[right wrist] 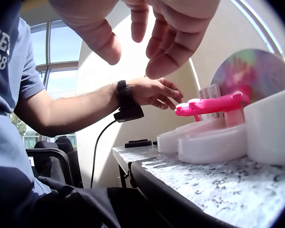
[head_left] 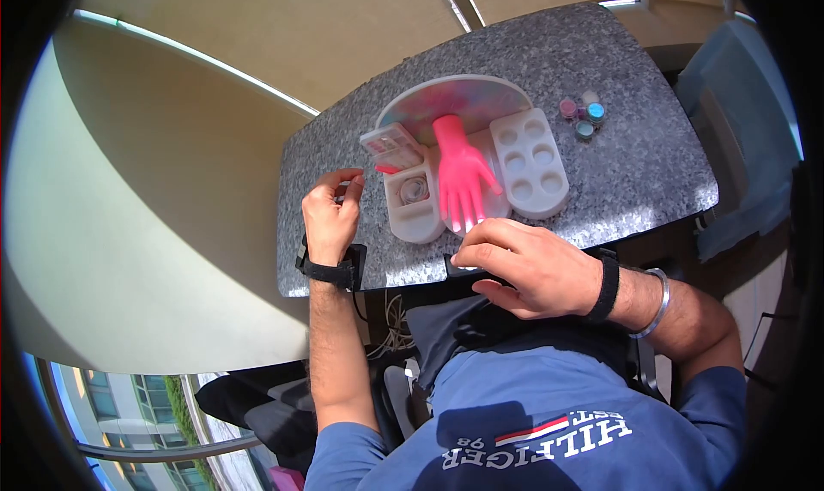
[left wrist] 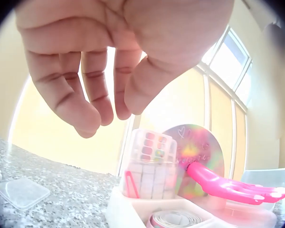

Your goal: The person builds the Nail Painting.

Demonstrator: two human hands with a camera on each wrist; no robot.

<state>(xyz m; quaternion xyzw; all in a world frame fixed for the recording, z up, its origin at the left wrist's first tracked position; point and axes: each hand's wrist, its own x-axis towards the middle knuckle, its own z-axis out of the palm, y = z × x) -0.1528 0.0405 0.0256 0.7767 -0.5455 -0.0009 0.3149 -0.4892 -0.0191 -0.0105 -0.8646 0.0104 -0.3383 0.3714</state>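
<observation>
A bright pink model hand (head_left: 463,169) with white-tipped nails stretches forward from a white stand (head_left: 421,227) with a shiny iridescent back panel (left wrist: 202,142). My left hand (head_left: 333,212) hovers left of the stand, fingers loosely bent, holding nothing. Below it in the left wrist view are a clear case of small coloured pieces (left wrist: 152,164), a slim pink tool (left wrist: 132,184) and a coiled roll (left wrist: 175,219) in a compartment. My right hand (head_left: 536,263), also loosely bent with nothing in its fingers, is in front of the stand, near the model hand's fingertips.
On the stand's right side is a block with several round wells (head_left: 528,160). Small jars (head_left: 585,118) of coloured material stand farther right on the speckled grey table (head_left: 635,173). A clear flat square (left wrist: 23,193) lies on the table. Cables (head_left: 390,324) hang below the front edge.
</observation>
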